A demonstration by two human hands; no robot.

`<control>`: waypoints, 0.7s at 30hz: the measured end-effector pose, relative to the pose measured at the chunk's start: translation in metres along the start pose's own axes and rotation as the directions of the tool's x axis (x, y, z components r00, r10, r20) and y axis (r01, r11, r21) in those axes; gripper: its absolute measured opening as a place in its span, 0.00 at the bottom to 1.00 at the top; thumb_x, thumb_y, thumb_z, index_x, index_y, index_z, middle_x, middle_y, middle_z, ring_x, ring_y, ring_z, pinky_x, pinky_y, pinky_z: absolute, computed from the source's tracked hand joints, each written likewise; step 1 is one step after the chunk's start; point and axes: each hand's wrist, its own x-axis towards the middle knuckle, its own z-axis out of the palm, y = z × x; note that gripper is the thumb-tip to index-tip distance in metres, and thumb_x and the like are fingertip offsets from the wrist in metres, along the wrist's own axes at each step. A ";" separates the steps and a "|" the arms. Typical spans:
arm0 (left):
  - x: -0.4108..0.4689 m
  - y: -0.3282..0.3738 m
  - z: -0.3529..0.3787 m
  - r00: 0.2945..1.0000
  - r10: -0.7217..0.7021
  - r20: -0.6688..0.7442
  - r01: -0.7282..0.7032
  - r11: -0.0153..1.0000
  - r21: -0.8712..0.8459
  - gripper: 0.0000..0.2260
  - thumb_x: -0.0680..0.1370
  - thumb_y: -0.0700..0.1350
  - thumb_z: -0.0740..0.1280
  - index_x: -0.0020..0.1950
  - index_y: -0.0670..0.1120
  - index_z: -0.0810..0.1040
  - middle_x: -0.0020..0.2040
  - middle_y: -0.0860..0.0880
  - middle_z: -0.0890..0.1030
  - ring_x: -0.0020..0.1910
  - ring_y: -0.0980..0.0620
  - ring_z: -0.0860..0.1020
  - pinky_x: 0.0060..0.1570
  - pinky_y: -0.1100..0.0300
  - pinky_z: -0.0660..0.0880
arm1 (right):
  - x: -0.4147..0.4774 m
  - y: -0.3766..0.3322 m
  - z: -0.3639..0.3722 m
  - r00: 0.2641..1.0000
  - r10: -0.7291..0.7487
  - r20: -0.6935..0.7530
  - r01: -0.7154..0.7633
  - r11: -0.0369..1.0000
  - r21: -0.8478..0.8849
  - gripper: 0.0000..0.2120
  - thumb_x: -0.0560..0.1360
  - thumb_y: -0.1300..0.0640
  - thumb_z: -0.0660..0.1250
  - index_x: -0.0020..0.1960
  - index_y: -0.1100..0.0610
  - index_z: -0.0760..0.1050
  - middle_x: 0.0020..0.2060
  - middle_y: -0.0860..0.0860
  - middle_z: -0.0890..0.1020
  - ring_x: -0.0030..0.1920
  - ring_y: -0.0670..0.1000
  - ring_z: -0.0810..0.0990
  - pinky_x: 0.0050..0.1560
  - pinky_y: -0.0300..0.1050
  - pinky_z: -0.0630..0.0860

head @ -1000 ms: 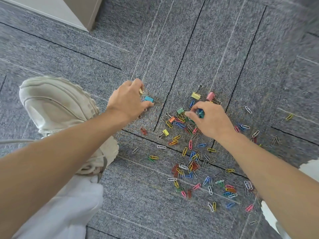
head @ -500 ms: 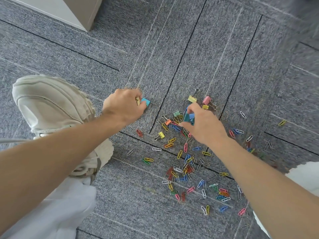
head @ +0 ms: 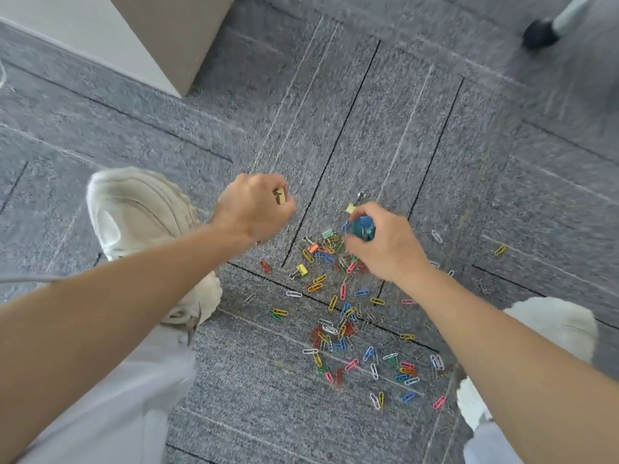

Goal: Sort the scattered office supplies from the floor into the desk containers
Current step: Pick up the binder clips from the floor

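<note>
Over the far edge of the scatter of coloured paper clips (head: pixel 338 326) on the carpet floor (head: pixel 402 128), the right hand (head: pixel 385 244) curls its fingers round what seem to be blue binder clips (head: pixel 362 226), blurred. Left of that scatter, the left hand (head: pixel 254 209) pinches a yellow binder clip (head: pixel 279 196) in closed fingers.

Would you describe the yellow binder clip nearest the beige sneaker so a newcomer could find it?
Find the beige sneaker on the grey carpet. To its right, just beyond the black seam, lies the yellow binder clip: boxy with silver wire handles, unlike the flat paper clips beside it.
</note>
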 end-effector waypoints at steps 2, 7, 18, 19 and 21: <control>-0.011 0.022 -0.028 0.998 0.051 -0.045 -0.052 0.998 -0.036 0.11 0.78 0.47 0.67 0.36 0.50 0.73 0.31 0.51 0.77 0.28 0.52 0.77 0.24 0.61 0.71 | -0.024 -0.019 -0.024 1.000 -0.016 -0.013 0.017 0.998 0.059 0.11 0.75 0.57 0.71 0.55 0.54 0.73 0.38 0.49 0.77 0.23 0.42 0.68 0.24 0.32 0.64; -0.075 0.070 -0.130 0.957 0.085 -0.277 -0.109 0.991 -0.075 0.08 0.74 0.49 0.70 0.38 0.48 0.78 0.33 0.52 0.78 0.33 0.48 0.78 0.32 0.57 0.75 | -0.088 -0.103 -0.082 0.992 -0.127 -0.027 0.130 0.981 0.145 0.10 0.75 0.59 0.71 0.55 0.55 0.74 0.41 0.51 0.77 0.23 0.41 0.70 0.24 0.33 0.66; -0.319 0.163 -0.357 0.738 -0.114 -0.665 -0.206 0.901 -0.383 0.10 0.71 0.50 0.75 0.39 0.54 0.73 0.31 0.50 0.78 0.32 0.48 0.75 0.36 0.55 0.75 | -0.316 -0.361 -0.169 0.781 -0.573 -0.247 0.599 0.800 0.039 0.09 0.72 0.62 0.73 0.49 0.55 0.76 0.36 0.42 0.76 0.31 0.43 0.74 0.33 0.33 0.72; -0.345 0.171 -0.373 0.719 -0.104 -0.688 -0.232 0.896 -0.378 0.09 0.71 0.50 0.74 0.41 0.54 0.74 0.31 0.52 0.78 0.32 0.48 0.75 0.36 0.55 0.75 | -0.341 -0.378 -0.172 0.746 -0.612 -0.261 0.631 0.775 -0.012 0.09 0.72 0.61 0.74 0.49 0.55 0.76 0.37 0.42 0.76 0.32 0.43 0.75 0.33 0.29 0.70; -0.393 0.178 -0.398 0.692 -0.057 -0.719 -0.274 0.901 -0.335 0.08 0.72 0.51 0.73 0.43 0.54 0.74 0.32 0.54 0.77 0.31 0.50 0.75 0.35 0.56 0.74 | -0.388 -0.406 -0.174 0.676 -0.681 -0.280 0.685 0.722 -0.101 0.10 0.71 0.59 0.74 0.50 0.56 0.77 0.39 0.46 0.80 0.37 0.46 0.78 0.36 0.29 0.71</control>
